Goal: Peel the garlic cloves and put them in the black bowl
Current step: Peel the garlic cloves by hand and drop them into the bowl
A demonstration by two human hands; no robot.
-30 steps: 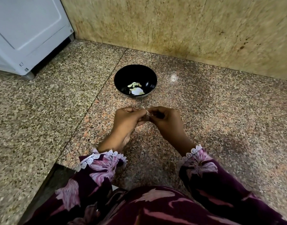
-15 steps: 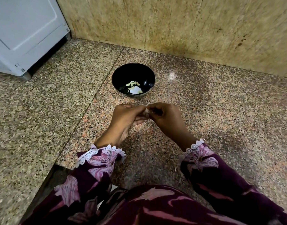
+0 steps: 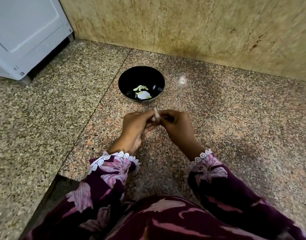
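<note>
The surface point(image 3: 235, 118) is showing polished speckled granite, catching a glare spot, while the wall point(image 3: 183, 28) is looking like mottled beige stone. The black bowl point(image 3: 129, 75) is gleaming glossy and smooth; the sleeves point(image 3: 211, 172) are looking like soft floral cloth edged with lace.

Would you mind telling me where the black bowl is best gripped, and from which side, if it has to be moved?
Grip the black bowl by its bare rim, from the left or far side. It stands upright and open on the granite floor, peeled garlic cloves lie at the bottom, and both hands occupy the near side.
</note>
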